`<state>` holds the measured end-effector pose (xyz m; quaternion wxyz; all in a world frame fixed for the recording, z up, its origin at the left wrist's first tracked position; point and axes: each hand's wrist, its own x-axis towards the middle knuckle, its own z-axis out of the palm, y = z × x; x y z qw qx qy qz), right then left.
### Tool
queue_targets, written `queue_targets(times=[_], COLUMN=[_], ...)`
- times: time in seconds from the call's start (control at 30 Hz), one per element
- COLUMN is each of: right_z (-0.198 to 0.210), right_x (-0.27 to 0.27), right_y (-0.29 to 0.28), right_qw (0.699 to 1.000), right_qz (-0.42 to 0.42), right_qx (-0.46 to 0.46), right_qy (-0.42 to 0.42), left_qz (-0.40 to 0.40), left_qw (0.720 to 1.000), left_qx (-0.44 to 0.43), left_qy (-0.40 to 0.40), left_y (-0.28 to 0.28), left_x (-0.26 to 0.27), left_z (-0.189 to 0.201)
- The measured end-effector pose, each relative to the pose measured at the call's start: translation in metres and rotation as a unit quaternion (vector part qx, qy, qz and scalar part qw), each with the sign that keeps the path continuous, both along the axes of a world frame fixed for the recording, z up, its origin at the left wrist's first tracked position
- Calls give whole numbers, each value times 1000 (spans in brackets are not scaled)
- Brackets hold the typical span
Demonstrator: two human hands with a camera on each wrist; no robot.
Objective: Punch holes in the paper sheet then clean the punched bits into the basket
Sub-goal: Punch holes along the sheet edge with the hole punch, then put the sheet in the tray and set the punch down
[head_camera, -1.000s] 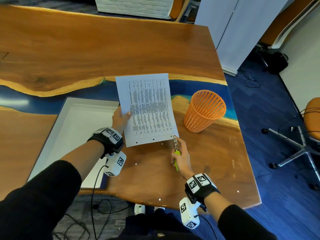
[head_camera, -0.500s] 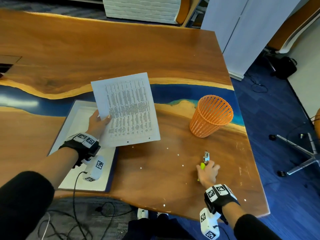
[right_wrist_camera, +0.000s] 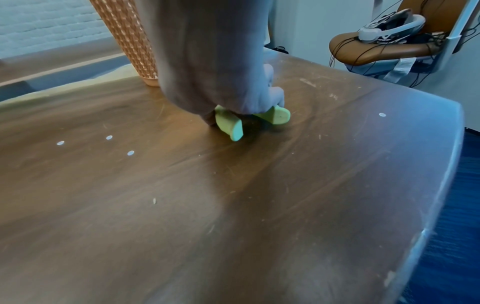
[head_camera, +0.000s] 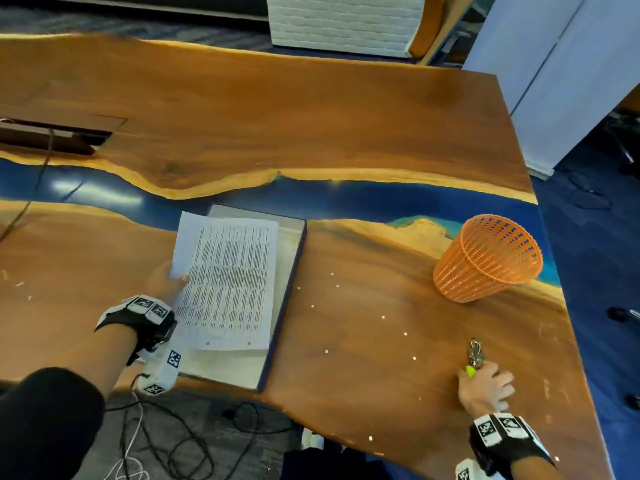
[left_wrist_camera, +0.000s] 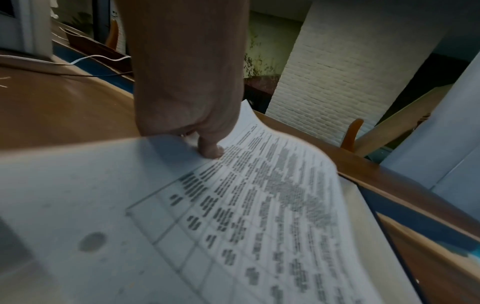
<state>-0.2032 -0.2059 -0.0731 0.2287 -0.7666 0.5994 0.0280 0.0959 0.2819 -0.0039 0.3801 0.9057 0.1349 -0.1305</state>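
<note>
My left hand point(head_camera: 166, 282) pinches the left edge of the printed paper sheet point(head_camera: 228, 282), thumb on top point(left_wrist_camera: 207, 148). The sheet hangs over a shallow white tray point(head_camera: 221, 368) and has punched holes point(head_camera: 207, 343) along its near edge. On the table at the right lies the metal hole punch point(head_camera: 475, 356), and my right hand point(head_camera: 485, 386) holds its green handles point(right_wrist_camera: 233, 125). An orange mesh basket point(head_camera: 485, 261) stands behind the punch. Several small white punched bits point(head_camera: 326, 351) lie scattered on the wood between tray and punch, some seen close point(right_wrist_camera: 109, 137).
The table's right edge point(right_wrist_camera: 446, 164) runs just beyond my right hand, with blue carpet below. A brown chair point(right_wrist_camera: 376, 43) with cables stands past that corner. A cable slot point(head_camera: 52, 135) sits at the far left. Cables lie on the floor under the near edge.
My left hand has carried the sheet leftward, from beside the basket to over the tray. My right hand has taken the punch off the sheet, to the right and down onto the table.
</note>
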Motion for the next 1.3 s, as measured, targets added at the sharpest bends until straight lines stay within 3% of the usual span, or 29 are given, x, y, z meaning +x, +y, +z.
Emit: queue_targets(times=[0.27, 0.4, 0.5, 0.57, 0.63, 0.77, 0.87, 0.97, 1.1, 1.3], right_z=[2, 6, 9, 11, 13, 18, 19, 19, 15, 14], right_x=[-3, -7, -13, -21, -30, -57, -83, -111, -149, -180], right_y=[2, -2, -6, -10, -15, -29, -40, -48, -56, -63], right_qw=[1000, 999, 998, 997, 995, 994, 994, 995, 996, 988], right_qz=[12, 36, 64, 79, 88, 80, 66, 40, -8, -55], right_qx=[2, 7, 12, -5, -29, -59, -73, -77, -74, -28], right_qy=[-11, -7, -12, -26, -39, -49, -55, -47, -47, -142], left_qz=[-52, -32, -25, -51, -130, -344, -521, -640, -707, -730], left_qw=[990, 989, 974, 967, 955, 891, 813, 737, 678, 616], left_qx=[130, 144, 226, 242, 225, 164, 147, 148, 176, 291], left_qy=[21, 1, -17, -61, -146, -246, -212, -156, -97, -60], left_y=[-13, -26, -49, -75, -109, -203, -272, -327, -374, -400], left_x=[-6, -11, -14, -14, -15, -40, -82, -130, -182, -211], left_z=[-3, 1, 6, 11, 15, 19, 12, 0, -18, -33])
